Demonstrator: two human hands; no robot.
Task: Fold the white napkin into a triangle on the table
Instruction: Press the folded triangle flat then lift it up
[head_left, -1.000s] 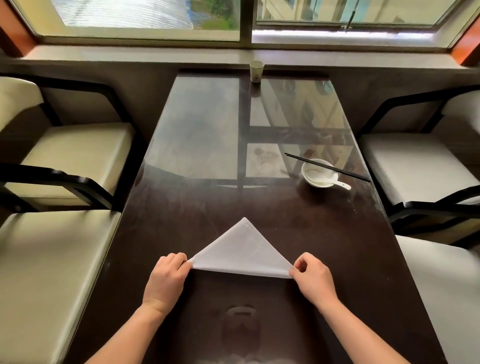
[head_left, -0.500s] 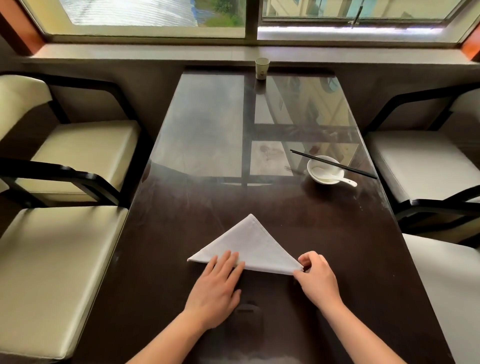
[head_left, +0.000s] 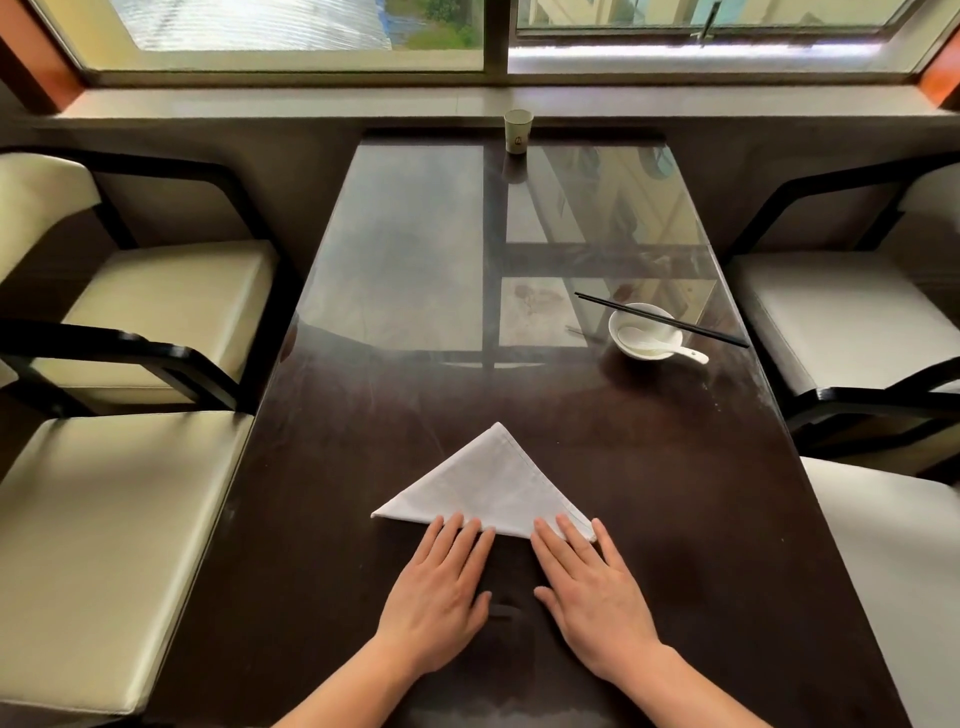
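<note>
Table (head_left: 675, 519) fills centre frame, dark glossy top, window glare on its far half. Chairs (head_left: 130, 312) flank it at left and right edges.

Napkin (head_left: 488, 483) lies lower centre on the table, already a triangle: apex pointing up-frame, long folded edge nearest the person. Looks flat, layers lined up as far as I can tell; slight offset possible at the lower right corner, too small to confirm.

Left hand (head_left: 441, 587) flat, fingers spread-ish and extended, fingertips on the folded edge near its middle. Right hand (head_left: 597, 587) same posture, fingertips on the edge by the right corner. Neither hand grips anything; both are splayed, palms down, pressing.

Bowl (head_left: 644, 332) with spoon (head_left: 691, 355) sits centre right, chopsticks (head_left: 665, 319) laid across its rim. Paper cup (head_left: 518, 131) at the table's far end, top centre. All well apart from the napkin.

Status estimate: fold done, crease being set. Left: maybe smooth the left corner, then lift off.
</note>
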